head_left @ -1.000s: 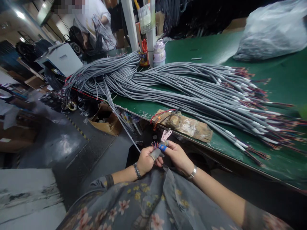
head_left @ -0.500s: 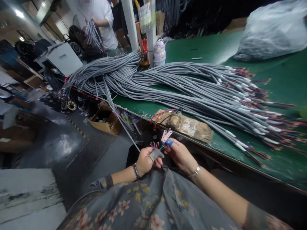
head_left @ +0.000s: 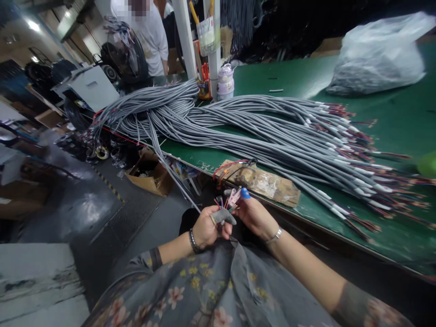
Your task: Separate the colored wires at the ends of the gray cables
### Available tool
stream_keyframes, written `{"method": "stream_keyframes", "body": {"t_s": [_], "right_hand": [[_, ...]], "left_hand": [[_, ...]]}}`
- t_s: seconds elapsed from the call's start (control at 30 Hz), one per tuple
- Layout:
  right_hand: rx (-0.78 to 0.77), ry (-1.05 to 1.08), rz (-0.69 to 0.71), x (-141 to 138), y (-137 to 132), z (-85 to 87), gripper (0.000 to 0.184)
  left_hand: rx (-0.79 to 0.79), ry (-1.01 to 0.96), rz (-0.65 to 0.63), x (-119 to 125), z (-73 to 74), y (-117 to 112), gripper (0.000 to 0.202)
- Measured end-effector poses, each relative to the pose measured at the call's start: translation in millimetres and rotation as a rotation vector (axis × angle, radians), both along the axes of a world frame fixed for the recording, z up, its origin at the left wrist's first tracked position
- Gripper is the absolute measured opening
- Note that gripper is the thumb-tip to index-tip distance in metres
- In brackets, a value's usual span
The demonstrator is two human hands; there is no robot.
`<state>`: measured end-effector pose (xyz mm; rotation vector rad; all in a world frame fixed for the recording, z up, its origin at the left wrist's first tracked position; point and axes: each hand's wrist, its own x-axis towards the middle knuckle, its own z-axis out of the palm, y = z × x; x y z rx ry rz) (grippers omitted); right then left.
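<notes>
My left hand (head_left: 205, 228) is closed on the end of a grey cable (head_left: 193, 204), whose thin coloured wires (head_left: 222, 203) fan out above the fingers. A grey finger cot (head_left: 223, 216) covers its thumb. Close beside it, my right hand (head_left: 258, 216) pinches a small pink clip-like tool (head_left: 234, 197), with a blue cot (head_left: 245, 193) on the thumb. The tool's tip is right at the wires; whether it grips one I cannot tell. The held cable runs back up to a large bundle of grey cables (head_left: 211, 131) on the green table (head_left: 262, 72).
A worn wooden block (head_left: 269, 184) with wires tied round it lies at the table's near edge. Behind are a lilac bottle (head_left: 225, 84) and a filled plastic bag (head_left: 374, 56). An open cardboard box (head_left: 153, 179) stands below. Another person (head_left: 150, 41) stands across, beside a fan.
My right hand has brought the pink tool left and down to the wires, and its thumb has turned upward. The other person's hand and wire bunch have shifted. The view has tilted slightly.
</notes>
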<state>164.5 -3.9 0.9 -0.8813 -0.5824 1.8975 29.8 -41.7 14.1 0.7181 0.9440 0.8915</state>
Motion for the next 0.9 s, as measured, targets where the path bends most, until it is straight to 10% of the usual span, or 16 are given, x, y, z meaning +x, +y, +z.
{"method": "stream_keyframes", "body": {"t_s": [0.9], "right_hand": [[-0.041,0.067,0.005,3,-3,2.3,0.032]], "left_hand": [[0.065,0.17,0.092,0,2.3,-12,0.046]]}}
